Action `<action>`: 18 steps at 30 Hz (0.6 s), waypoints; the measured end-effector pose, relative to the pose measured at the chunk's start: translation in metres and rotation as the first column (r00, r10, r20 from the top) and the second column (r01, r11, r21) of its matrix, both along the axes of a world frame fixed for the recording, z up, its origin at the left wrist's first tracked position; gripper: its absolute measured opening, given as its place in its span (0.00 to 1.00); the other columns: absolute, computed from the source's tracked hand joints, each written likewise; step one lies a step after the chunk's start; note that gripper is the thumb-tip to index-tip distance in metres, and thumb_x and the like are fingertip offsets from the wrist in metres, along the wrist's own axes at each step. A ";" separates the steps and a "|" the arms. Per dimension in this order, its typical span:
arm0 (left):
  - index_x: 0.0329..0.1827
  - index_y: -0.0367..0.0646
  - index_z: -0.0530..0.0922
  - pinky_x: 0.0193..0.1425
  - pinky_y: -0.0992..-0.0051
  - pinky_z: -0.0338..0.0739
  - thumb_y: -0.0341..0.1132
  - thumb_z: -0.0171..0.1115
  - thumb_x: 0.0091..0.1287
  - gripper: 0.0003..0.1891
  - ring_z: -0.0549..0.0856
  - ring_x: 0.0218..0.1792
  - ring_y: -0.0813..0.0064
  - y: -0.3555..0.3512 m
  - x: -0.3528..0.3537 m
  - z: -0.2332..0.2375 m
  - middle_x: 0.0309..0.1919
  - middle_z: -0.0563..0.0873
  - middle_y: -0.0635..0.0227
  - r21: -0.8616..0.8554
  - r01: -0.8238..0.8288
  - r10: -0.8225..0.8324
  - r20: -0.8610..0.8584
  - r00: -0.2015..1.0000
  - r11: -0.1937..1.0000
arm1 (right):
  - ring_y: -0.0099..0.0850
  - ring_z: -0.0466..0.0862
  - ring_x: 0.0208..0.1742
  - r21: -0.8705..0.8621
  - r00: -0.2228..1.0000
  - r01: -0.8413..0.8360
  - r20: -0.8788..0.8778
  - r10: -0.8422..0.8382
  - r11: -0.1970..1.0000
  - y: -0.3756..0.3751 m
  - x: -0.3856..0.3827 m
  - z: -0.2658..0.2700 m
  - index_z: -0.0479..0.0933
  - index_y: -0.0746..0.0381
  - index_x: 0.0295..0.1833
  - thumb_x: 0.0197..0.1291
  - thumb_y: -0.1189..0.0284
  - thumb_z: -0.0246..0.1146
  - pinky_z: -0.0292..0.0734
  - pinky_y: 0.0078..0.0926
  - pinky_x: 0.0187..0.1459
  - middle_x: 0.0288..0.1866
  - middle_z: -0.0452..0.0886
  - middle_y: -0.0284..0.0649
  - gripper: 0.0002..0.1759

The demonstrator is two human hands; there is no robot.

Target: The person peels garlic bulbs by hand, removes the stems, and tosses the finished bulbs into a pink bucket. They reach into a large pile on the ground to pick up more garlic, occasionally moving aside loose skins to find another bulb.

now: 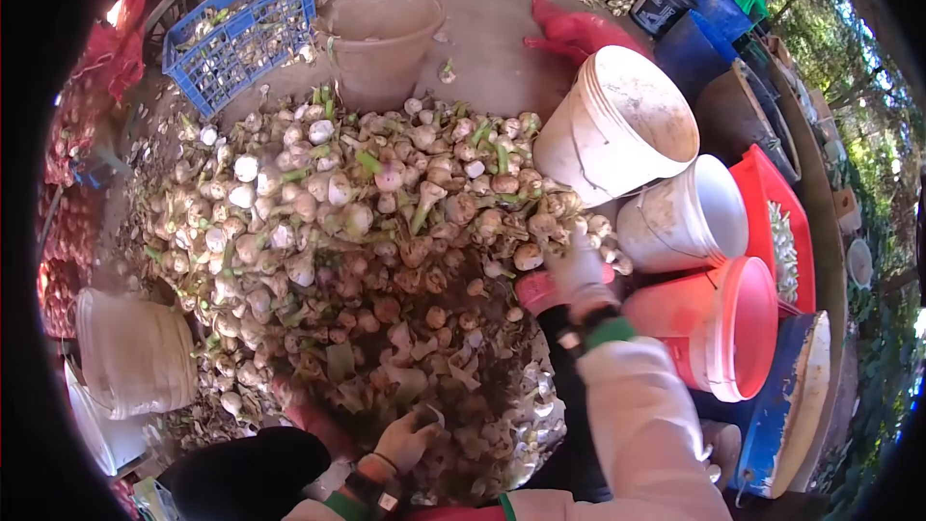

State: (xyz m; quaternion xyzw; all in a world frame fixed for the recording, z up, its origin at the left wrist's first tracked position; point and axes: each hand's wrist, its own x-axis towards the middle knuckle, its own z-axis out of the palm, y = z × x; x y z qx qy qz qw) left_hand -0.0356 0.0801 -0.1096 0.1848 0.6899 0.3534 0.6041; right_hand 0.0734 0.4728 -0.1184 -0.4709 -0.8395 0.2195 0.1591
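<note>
A broad heap of garlic bulbs (386,178), some with green stem stubs, spreads over the ground in front of me. My left hand (410,439) is low in the view, above the dark hollow at the near side of the heap. Its fingers are curled closed, and a small pale edge shows at the fingertips, too small to name. My right hand (579,268), which looks pale as if gloved, reaches to the right end of the heap beside the white buckets. It is near or touching the bulbs there; its fingers are blurred.
On the right stand a large white bucket (603,140), a smaller white bucket (670,217), a pink bucket (690,328) and a red tray (757,203). Behind the heap are a brown tub (376,63) and a blue crate (231,58). A translucent bucket (135,357) is at left.
</note>
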 end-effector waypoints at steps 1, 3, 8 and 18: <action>0.53 0.40 0.81 0.55 0.70 0.76 0.42 0.59 0.64 0.19 0.85 0.48 0.62 -0.001 -0.001 -0.005 0.44 0.87 0.56 -0.011 0.002 -0.002 -0.012 1.000 1.000 | 0.53 0.78 0.54 -0.013 0.998 -0.004 0.059 0.005 1.000 0.003 -0.017 -0.053 0.69 0.62 0.61 0.49 0.64 0.70 0.74 0.47 0.54 0.54 0.76 0.59 0.34; 0.52 0.39 0.81 0.55 0.71 0.76 0.42 0.59 0.64 0.19 0.85 0.47 0.64 -0.009 0.001 -0.018 0.43 0.87 0.57 0.015 -0.106 0.106 0.000 0.994 0.994 | 0.57 0.76 0.56 -0.018 0.973 0.093 0.213 -0.087 0.995 -0.014 -0.035 -0.090 0.66 0.61 0.62 0.48 0.65 0.69 0.73 0.48 0.58 0.56 0.75 0.55 0.34; 0.54 0.33 0.77 0.48 0.75 0.78 0.35 0.56 0.69 0.16 0.83 0.41 0.73 -0.019 0.004 -0.052 0.41 0.84 0.65 0.048 -0.216 0.206 0.162 0.965 0.975 | 0.51 0.80 0.46 -0.086 0.928 0.365 -0.051 -0.370 0.927 -0.041 -0.032 -0.088 0.72 0.65 0.48 0.46 0.67 0.71 0.76 0.43 0.49 0.46 0.79 0.53 0.24; 0.49 0.33 0.81 0.48 0.75 0.77 0.40 0.58 0.68 0.17 0.84 0.41 0.74 -0.008 0.022 0.031 0.39 0.87 0.62 0.119 -0.139 0.131 0.075 0.989 0.983 | 0.53 0.82 0.47 -0.016 0.942 0.320 0.110 -0.317 0.947 -0.052 0.004 -0.078 0.70 0.62 0.63 0.53 0.58 0.63 0.78 0.46 0.48 0.45 0.82 0.54 0.32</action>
